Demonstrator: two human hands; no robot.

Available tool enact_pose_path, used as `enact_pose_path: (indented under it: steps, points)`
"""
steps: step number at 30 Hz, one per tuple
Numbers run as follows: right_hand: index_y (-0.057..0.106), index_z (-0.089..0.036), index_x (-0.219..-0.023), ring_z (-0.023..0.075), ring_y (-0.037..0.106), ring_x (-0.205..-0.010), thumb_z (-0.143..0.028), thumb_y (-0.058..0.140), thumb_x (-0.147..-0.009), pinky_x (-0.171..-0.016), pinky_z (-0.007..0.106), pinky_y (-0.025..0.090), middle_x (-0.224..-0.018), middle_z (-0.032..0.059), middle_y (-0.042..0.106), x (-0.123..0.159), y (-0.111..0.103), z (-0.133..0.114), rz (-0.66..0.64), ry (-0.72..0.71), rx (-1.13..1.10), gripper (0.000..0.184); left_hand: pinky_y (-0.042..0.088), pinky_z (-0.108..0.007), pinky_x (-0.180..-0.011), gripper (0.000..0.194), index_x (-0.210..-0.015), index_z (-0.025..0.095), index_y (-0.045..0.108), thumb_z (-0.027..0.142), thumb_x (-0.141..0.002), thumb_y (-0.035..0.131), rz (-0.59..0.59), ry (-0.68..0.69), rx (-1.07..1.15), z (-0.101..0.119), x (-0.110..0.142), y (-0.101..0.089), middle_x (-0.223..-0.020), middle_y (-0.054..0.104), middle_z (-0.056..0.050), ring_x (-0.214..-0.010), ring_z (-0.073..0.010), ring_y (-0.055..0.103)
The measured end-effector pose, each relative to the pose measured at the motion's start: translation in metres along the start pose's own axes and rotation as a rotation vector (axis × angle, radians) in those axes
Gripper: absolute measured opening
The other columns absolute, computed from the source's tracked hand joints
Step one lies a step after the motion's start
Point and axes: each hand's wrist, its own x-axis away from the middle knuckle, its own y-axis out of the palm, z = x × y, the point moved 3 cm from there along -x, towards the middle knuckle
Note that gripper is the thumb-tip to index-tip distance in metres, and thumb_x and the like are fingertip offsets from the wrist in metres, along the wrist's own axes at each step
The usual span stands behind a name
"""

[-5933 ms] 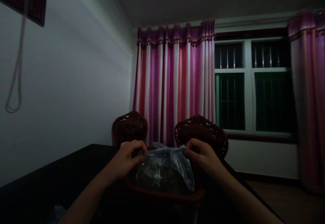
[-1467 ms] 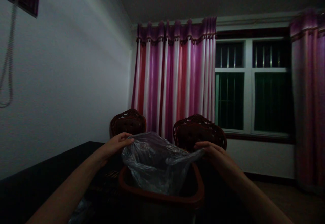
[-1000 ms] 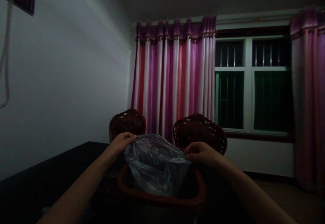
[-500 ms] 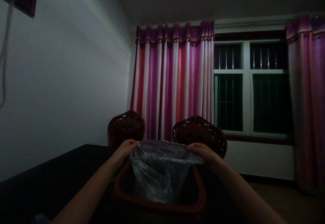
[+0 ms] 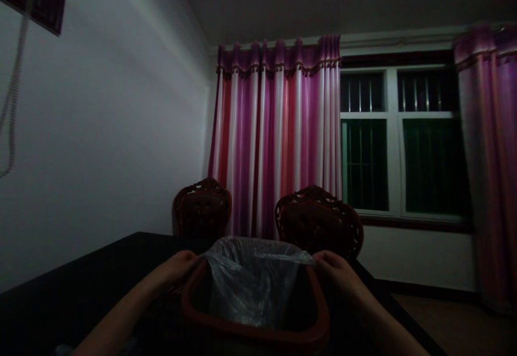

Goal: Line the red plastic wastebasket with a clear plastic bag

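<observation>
A clear plastic bag (image 5: 252, 286) hangs inside a trash bin with a reddish-brown rim (image 5: 258, 334). Its upper edge lies over the bin's far rim, while the near rim is bare. My left hand (image 5: 181, 267) pinches the bag's edge at the bin's left far corner. At the right far corner, my right hand (image 5: 334, 270) grips the opposite edge of the bag, fingers closed. The bin's lower body is lost in the dark.
The bin stands at a dark table (image 5: 100, 270) that stretches away to the left. Two carved chairs (image 5: 204, 210) with tufted backs are behind it. Striped curtains (image 5: 278, 130) and a barred window (image 5: 365, 162) line the far wall.
Both hands have moved down and outward, drawing the bag's edge from above the bin onto its far rim. The bag now sits lower and spreads wider.
</observation>
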Motion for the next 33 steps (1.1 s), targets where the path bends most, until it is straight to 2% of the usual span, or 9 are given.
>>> enact_pose_path:
  steps: [4,7,10,15,18,21,27,31,33]
  points:
    - [0.059,-0.022,-0.077,0.0172,0.053,-0.075,-0.051,0.061,-0.08,-0.07,0.03,0.04,-0.074,-0.0016,0.057,0.008,-0.009,-0.055,0.176,-0.186,0.137,0.029,0.042,-0.038,-0.082,0.031,-0.095,0.021,0.055,0.05,-0.084,0.048,0.269,0.265,-0.193,0.063,0.014,-0.022,-0.095,0.065,-0.007,-0.095,-0.0277,0.061]
    - [0.064,-0.022,-0.087,0.0194,0.057,-0.083,-0.044,0.064,-0.081,-0.077,0.031,0.043,-0.084,0.0012,0.062,0.017,0.02,-0.096,0.006,-0.307,0.279,0.023,0.042,-0.033,-0.082,0.029,-0.097,0.024,0.061,0.047,-0.086,0.048,0.088,0.454,-0.303,0.113,0.032,0.002,-0.1,0.068,-0.004,-0.093,-0.0231,0.062]
    - [0.067,-0.022,-0.093,0.0218,0.058,-0.092,-0.038,0.069,-0.076,-0.087,0.036,0.043,-0.095,0.0044,0.065,0.023,0.058,-0.116,-0.218,-0.426,0.514,0.023,0.042,-0.031,-0.079,0.022,-0.093,0.026,0.068,0.042,-0.078,0.063,-0.119,0.549,-0.423,0.137,0.046,0.038,-0.097,0.071,-0.002,-0.091,-0.0234,0.063]
    - [0.068,-0.02,-0.083,0.0192,0.059,-0.074,-0.035,0.069,-0.076,-0.066,0.031,0.044,-0.08,0.0037,0.066,0.024,0.081,-0.111,-0.291,-0.453,0.611,0.016,0.04,-0.033,-0.073,0.014,-0.08,0.022,0.071,0.025,-0.066,0.073,-0.19,0.548,-0.559,0.134,0.06,0.056,-0.085,0.072,-0.004,-0.084,-0.0263,0.063]
    - [0.065,-0.018,-0.076,0.0171,0.057,-0.069,-0.034,0.06,-0.083,-0.06,0.028,0.041,-0.075,0.0033,0.063,0.032,0.067,-0.11,-0.215,-0.446,0.592,0.018,0.041,-0.029,-0.073,0.004,-0.08,0.021,0.066,0.024,-0.078,0.064,-0.154,0.577,-0.539,0.135,0.074,0.041,-0.083,0.068,0.0,-0.083,-0.0197,0.062]
    - [0.062,-0.017,-0.076,0.0173,0.057,-0.073,-0.032,0.057,-0.087,-0.066,0.029,0.042,-0.075,0.0026,0.06,0.048,0.043,-0.111,-0.112,-0.448,0.545,0.019,0.042,-0.026,-0.074,0.012,-0.083,0.021,0.061,0.029,-0.089,0.055,-0.086,0.635,-0.462,0.139,0.093,0.022,-0.085,0.063,0.002,-0.083,-0.0149,0.059]
    - [0.063,-0.023,-0.08,0.0134,0.058,-0.076,-0.027,0.056,-0.091,-0.067,0.023,0.045,-0.078,-0.0008,0.059,0.096,0.016,-0.101,-0.018,-0.521,0.418,0.013,0.045,-0.02,-0.064,0.019,-0.082,0.022,0.059,0.031,-0.095,0.05,0.176,0.898,-0.459,0.113,0.137,0.004,-0.075,0.058,0.003,-0.07,-0.0106,0.057]
    - [0.06,-0.024,-0.096,0.0111,0.061,-0.075,-0.014,0.051,-0.091,-0.065,0.018,0.049,-0.084,0.0013,0.058,0.129,0.016,-0.082,-0.01,-0.806,0.652,0.014,0.052,-0.022,-0.078,0.014,-0.098,0.026,0.063,0.034,-0.094,0.052,0.504,1.162,-0.685,0.076,0.167,0.005,-0.087,0.066,0.0,-0.085,-0.0144,0.063]
    - [0.058,-0.023,-0.1,0.0115,0.06,-0.072,-0.009,0.05,-0.088,-0.062,0.018,0.05,-0.083,0.0029,0.059,0.14,0.019,-0.068,0.013,-0.925,0.824,0.02,0.054,-0.023,-0.081,0.017,-0.099,0.025,0.063,0.033,-0.095,0.048,0.58,1.22,-0.738,0.062,0.175,0.009,-0.088,0.068,-0.001,-0.085,-0.0147,0.064]
